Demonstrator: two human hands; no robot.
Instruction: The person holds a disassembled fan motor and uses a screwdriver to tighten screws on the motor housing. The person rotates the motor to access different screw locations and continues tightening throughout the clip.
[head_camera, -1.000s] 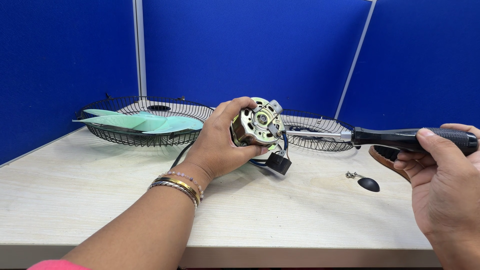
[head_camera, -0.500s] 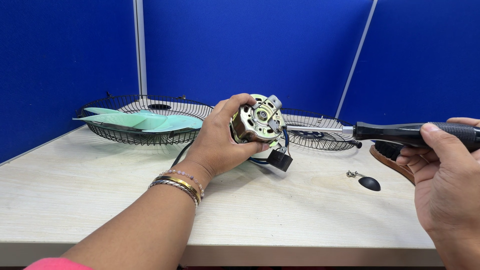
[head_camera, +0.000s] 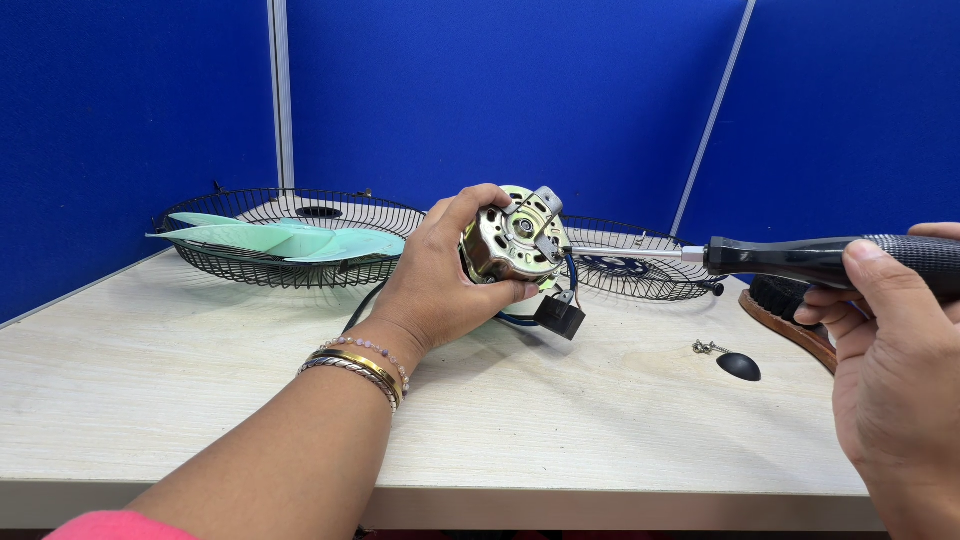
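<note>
At centre frame, the left hand (head_camera: 440, 275) grips a brass-coloured fan motor (head_camera: 510, 242) above the table (head_camera: 200, 400); the right hand (head_camera: 890, 350), at right, clasps a black-handled screwdriver (head_camera: 800, 260) (tip at the motor). Wire fan guards (head_camera: 270, 235) and green blades (head_camera: 290, 240) lie behind

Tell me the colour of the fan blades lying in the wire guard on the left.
Pale mint green: the fan blades rest in the black wire guard, clearest in the head view.

We see no packages, labels, signs or screens here: nothing of that kind stands on the table (head_camera: 200, 400) or against the plain blue partition walls (head_camera: 480, 90).
</note>
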